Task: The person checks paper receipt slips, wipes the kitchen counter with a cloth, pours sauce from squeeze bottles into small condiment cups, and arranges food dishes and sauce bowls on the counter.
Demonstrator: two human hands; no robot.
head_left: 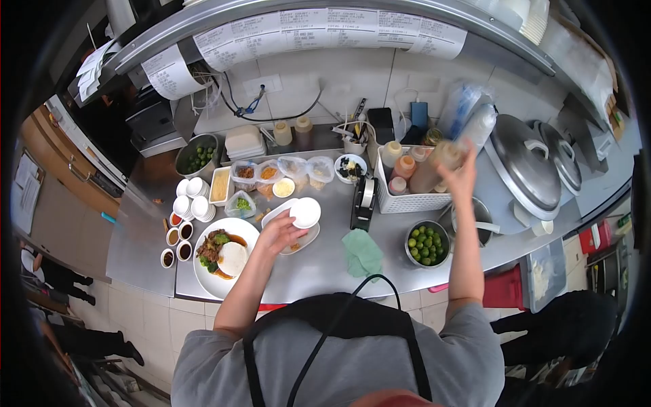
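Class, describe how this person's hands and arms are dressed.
The left hand and blurred right hand show no gloves. Plain grey sleeves end near the elbows, leaving the forearms uncovered. Between the arms, a black apron covers the grey top.

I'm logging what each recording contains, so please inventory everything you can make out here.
Plate: one, white, counter's near left, bearing food
Sauce cups: five, dark to reddish, left of the plate
Cup stacks: several, white, behind the sauce cups
Ingredient bags: several, clear, counter's back middle
Lime containers: two, silver, back left and near right
Basket: one, white, counter's right
Bottles: several, mixed colours, in the basket
Cloth: one, green, near middle
Tape dispenser: one, black, left of the basket
Pot lids: two, silver, right
Paper slips: several, white, along the shelf
Round item: one, white, in the left hand
Hands: two, bare; left holds the round item, right hand at the bottles, grip blurred
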